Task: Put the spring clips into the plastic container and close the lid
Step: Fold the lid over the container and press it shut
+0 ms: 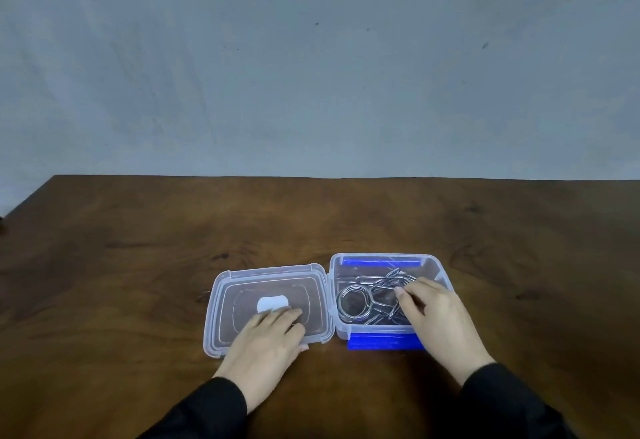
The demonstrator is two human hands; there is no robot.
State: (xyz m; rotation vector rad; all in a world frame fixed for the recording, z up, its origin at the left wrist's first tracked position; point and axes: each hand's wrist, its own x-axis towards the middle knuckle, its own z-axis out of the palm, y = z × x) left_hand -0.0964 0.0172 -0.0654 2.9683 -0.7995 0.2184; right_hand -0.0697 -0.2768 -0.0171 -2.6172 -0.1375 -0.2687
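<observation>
On the wooden table (138, 265), stiff, tangle-prone spring clips (374, 295) fill the plastic container (433, 265) — right hand (436, 314) fingering them, grip unclear; left hand (270, 334) lies flat, released, on the light, flexible lid (242, 286) — best lifted by its edge.

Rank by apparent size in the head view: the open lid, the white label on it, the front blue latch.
1. Open lid, clearly largest.
2. Front blue latch, partly hidden by the right hand.
3. White label, smallest, though the left hand covers its lower edge.

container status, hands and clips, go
Left hand flat on open lid. Right hand in container, on clips. Nothing blocking.
</observation>
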